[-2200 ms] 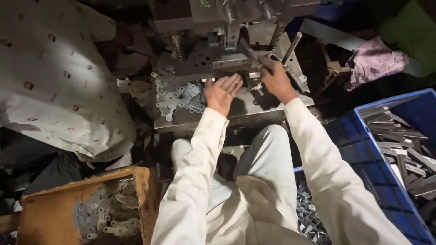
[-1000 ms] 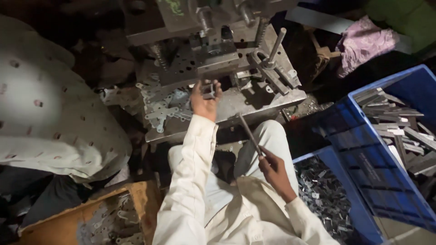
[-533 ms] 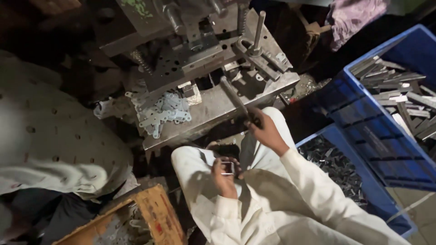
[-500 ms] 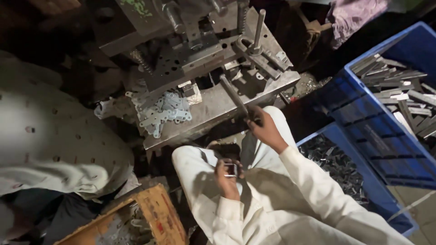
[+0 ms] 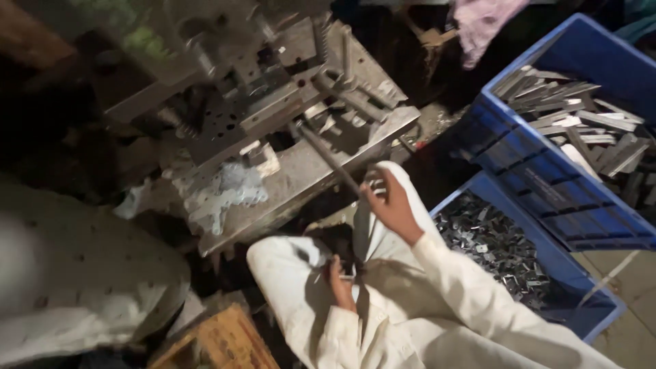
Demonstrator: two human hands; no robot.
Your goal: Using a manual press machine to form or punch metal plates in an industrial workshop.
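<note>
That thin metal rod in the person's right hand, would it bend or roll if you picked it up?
The metal rod looks straight and dark like steel, so it is probably stiff and fairly heavy for its thickness. It seems round, so laid on the tilted press plate it might roll. The right hand holds one end only, so the far end could swing.

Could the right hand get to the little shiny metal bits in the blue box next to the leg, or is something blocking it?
Probably yes. The right hand holds a metal rod, but the lower blue crate sits open just beside it, and nothing covers the small metal pieces. It might have to let go of the rod first.
</note>
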